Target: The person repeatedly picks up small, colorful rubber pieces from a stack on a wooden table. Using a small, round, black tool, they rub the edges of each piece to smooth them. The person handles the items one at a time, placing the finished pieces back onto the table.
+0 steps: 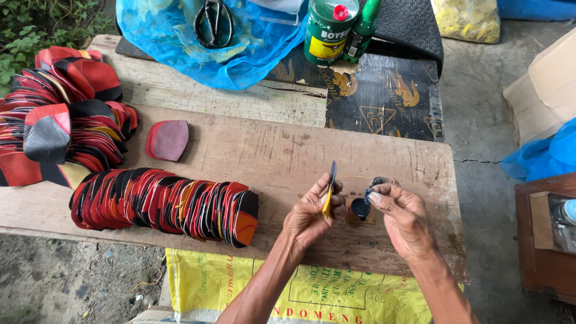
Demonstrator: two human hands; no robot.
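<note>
My left hand [312,213] holds a thin flat piece [329,191], dark on one side and yellow on the other, upright and edge-on above the wooden board [270,156]. My right hand [401,215] pinches a small dark applicator [373,185] over a little round black container [360,208] that sits on the board between the hands. To the left lies a fanned row of red, black and orange cut pieces [168,204]. A single red piece [169,139] lies apart behind the row.
A big heap of red and black pieces [60,114] fills the far left. Scissors [213,24] rest on a blue plastic bag [198,54]. A green can [329,30] and green bottle [363,27] stand behind. A yellow sack [312,294] hangs below the board.
</note>
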